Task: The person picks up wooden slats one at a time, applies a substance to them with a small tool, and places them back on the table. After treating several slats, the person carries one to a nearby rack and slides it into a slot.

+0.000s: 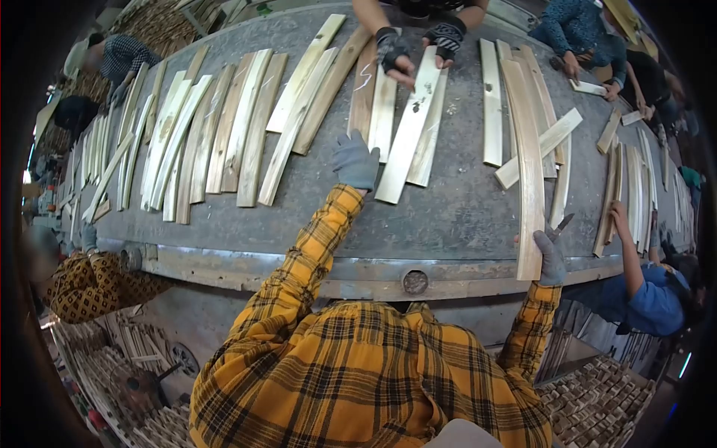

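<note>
One long plank (528, 172) lies between 2 and 3 o'clock in the head view, its near end jutting past the desk (441, 231) edge, gripped by a worker's right hand (551, 257) beside a dark slim object (565, 221), too small to identify. At 12 o'clock, the left hand (355, 158) meets a white-marked brown plank (364, 89); whether its fingers close cannot be told. A firm right grip and a level left hold, clear of neighbouring wood, would likely serve best. Counted: one pale crosspiece (562, 131) beneath the long plank; near 1 o'clock, a co-worker's two half-gloved hands (447, 39) at one knotted plank (408, 131); toward 10 o'clock, at least ten overlapping planks (252, 112).
</note>
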Tool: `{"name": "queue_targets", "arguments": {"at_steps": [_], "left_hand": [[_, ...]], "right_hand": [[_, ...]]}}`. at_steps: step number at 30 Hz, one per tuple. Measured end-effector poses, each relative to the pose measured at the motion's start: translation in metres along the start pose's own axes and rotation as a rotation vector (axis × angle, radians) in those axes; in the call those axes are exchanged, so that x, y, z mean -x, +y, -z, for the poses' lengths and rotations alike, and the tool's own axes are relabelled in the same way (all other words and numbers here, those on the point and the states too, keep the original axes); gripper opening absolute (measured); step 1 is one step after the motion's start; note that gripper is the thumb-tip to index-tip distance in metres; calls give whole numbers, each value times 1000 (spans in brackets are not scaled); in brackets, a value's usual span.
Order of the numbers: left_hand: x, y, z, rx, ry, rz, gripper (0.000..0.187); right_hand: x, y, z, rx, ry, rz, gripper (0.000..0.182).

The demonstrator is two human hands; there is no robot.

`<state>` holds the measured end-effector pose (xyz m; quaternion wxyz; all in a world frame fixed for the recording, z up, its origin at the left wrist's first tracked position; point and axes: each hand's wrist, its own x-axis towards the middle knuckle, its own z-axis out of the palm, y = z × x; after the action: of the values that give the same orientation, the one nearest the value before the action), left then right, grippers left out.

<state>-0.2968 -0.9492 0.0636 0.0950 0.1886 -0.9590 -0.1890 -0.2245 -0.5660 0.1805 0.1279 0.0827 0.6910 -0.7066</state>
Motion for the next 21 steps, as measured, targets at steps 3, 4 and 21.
{"name": "queue_targets", "arguments": {"at_steps": [3,4,21], "left_hand": [[14,26,2,40,-41,-86,56],[19,32,3,46,-58,-101,55],[44,44,-8,111,-343,6,78]], "right_hand": [[-1,-7,9,-55,32,19,48],[-3,-8,11,-68,46,15,47],[-87,-11,27,949,614,-4,41]]}}
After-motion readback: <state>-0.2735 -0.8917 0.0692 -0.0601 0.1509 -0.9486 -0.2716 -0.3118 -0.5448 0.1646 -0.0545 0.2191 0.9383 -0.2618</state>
